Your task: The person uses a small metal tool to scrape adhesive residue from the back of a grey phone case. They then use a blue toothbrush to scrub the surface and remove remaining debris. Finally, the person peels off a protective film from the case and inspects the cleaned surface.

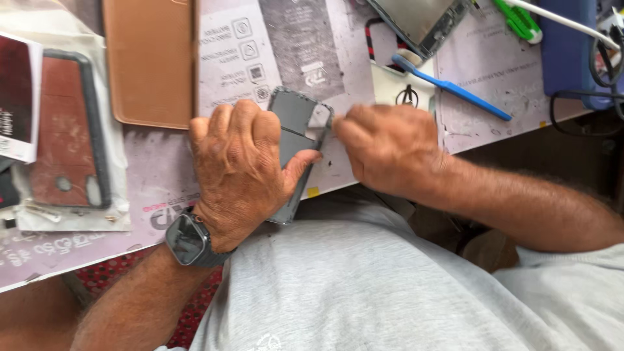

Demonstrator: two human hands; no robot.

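Both hands grip the flat grey phone frame (296,140) at the table (364,52) edge: left hand (237,169) wrapped around it, right hand (387,149) pinching its side. Beyond the frame lies a blue plastic toothbrush (448,86); left of it, a tan leather case (149,62).

the phone frame (296,140) is a slim grey-green slab, a bare phone body with its inner side up — a thin raised rim runs round a flat panel split by a seam. it lies tilted, its top corner toward one o'clock and its lower end toward seven o'clock, at the near edge of the table, just below the picture's centre, its middle partly hidden.
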